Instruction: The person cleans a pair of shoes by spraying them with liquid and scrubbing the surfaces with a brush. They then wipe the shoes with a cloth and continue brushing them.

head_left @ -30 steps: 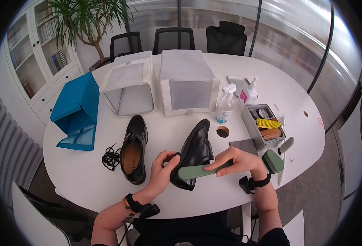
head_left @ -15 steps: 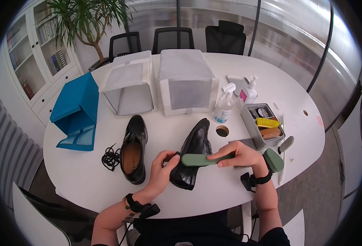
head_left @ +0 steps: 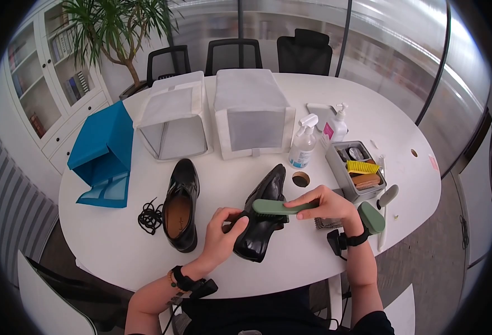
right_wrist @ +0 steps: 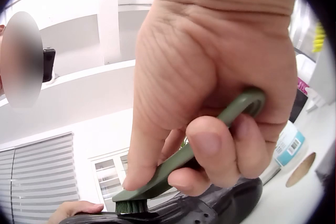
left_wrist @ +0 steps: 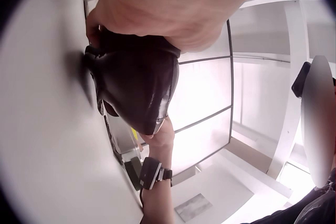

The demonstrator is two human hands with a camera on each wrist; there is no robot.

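My left hand [head_left: 221,237] grips a black leather shoe [head_left: 257,234] by its rear opening, the shoe tipped onto its side on the table. In my right hand [head_left: 327,204] is a green shoe brush [head_left: 274,207], held by its handle. The right wrist view shows the brush's dark bristles [right_wrist: 131,206] against the leather, close to the lace holes. Left of my left hand stands the other black shoe [head_left: 182,206], upright with its tan insole showing. A bundle of black laces [head_left: 150,216] lies beside it.
A grey box [head_left: 357,173] holds several brushes, one with yellow bristles. A spray bottle [head_left: 302,146] and pump bottle [head_left: 335,125] stand behind. At the back are two white fabric boxes [head_left: 254,92] and a blue one [head_left: 101,142]. A round hole [head_left: 300,179] pierces the table.
The green brush has moved along the shoe, away from the heel and up to the right. My left hand keeps its hold on the shoe, which has shifted only slightly.
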